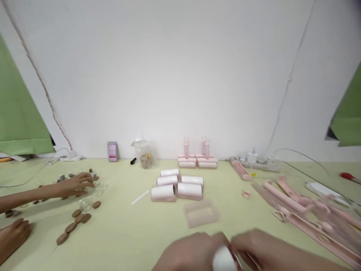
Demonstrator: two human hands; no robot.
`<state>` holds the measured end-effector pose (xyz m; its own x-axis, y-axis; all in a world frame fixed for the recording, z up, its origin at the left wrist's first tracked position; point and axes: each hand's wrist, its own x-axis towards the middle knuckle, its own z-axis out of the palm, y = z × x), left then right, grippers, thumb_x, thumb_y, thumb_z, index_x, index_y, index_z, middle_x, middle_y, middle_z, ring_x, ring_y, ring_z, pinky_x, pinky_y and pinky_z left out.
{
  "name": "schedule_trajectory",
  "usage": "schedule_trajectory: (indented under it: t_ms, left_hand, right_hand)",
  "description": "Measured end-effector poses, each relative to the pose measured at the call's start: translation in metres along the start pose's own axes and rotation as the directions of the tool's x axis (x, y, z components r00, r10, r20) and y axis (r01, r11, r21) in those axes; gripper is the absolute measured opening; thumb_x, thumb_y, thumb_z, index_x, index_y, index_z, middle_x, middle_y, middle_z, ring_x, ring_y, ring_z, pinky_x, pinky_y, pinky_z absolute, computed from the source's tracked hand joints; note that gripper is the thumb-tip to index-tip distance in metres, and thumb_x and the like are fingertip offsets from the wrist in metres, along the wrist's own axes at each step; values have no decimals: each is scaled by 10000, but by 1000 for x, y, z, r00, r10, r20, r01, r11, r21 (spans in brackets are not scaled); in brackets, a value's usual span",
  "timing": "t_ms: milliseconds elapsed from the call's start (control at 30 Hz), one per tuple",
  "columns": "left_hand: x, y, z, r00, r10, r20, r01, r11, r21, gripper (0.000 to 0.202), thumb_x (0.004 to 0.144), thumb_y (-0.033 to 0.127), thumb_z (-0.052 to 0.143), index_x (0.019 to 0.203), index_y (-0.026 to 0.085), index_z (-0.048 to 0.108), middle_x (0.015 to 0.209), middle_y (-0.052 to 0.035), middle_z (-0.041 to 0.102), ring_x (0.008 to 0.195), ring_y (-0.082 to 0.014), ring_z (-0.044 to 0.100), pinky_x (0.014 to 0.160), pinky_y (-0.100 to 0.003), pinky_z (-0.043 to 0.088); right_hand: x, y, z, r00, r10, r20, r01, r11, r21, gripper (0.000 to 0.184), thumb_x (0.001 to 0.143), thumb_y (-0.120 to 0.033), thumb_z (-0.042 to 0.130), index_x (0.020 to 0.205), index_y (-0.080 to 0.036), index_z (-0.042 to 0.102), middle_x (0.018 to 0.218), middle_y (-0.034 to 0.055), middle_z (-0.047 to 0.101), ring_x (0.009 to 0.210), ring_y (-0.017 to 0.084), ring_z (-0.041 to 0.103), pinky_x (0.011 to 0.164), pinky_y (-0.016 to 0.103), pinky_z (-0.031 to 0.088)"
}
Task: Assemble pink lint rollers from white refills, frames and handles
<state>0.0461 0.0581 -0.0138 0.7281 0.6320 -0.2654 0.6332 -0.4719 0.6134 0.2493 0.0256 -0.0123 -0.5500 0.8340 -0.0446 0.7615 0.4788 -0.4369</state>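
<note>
Text: none legible | upright phone [112, 152]: screen pixelated, unreadable | labels: none legible

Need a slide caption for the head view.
A white cylinder, motion-blurred, between left hand and right hand; five white rolls lie beyond, pink parts at right.

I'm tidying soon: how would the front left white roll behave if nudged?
The white roll would probably roll, being cylindrical and lying on its side. Its glossy highlights suggest a slippery surface. The dark opening at its end hints at a hollow core, so it may be light.
</note>
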Motion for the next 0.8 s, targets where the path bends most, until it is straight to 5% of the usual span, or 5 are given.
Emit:
schedule_trajectory:
  t_ms: [167,333,500,667,800]
  left_hand:
    - [4,-3,-3,975,36,-220,-89,968,-236,675,599,334,651,1207,355,359,974,-17,564,875,-262,545,696,-340,419]
    - [25,11,16,781,-60,-621,-432,666,-608,497,727,387,570,1145,251,338,952,-19,521,839,-170,520,762,-282,423]
    - [30,-24,7,686,49,-726,-588,624,-514,901,588,657,566,1256,220,148,1184,-112,387,1054,-250,419,903,-373,344]
    - [19,-74,2,886,-42,-461,-191,873,-448,854,531,394,737,1224,183,286,1190,-114,387,1127,-277,358,961,-399,275]
    - [17,-81,13,944,86,-318,-245,830,-500,689,610,302,690,1200,197,350,1131,-58,470,1067,-236,431,925,-359,327]
  right_hand:
    - [1,13,-15,980,192,-51,-175,955,238,375,847,-482,340,830,-206,592,682,27,596,537,145,554,496,249,389]
    - [10,10,28,959,189,-212,48,628,777,565,737,-612,449,1179,-262,428,1089,98,565,933,237,583,812,363,452]
    - [20,-2,8,895,269,-356,48,735,676,462,769,-514,483,1133,-231,511,1089,104,587,972,266,545,816,384,454]
    - [29,4,-35,879,181,-441,24,907,420,374,794,-460,488,1134,-308,524,1150,43,546,1049,252,476,831,347,425]
    - [39,1,-31,962,-5,-271,71,969,236,363,831,-437,439,1153,-299,534,995,44,570,918,212,530,778,326,431]
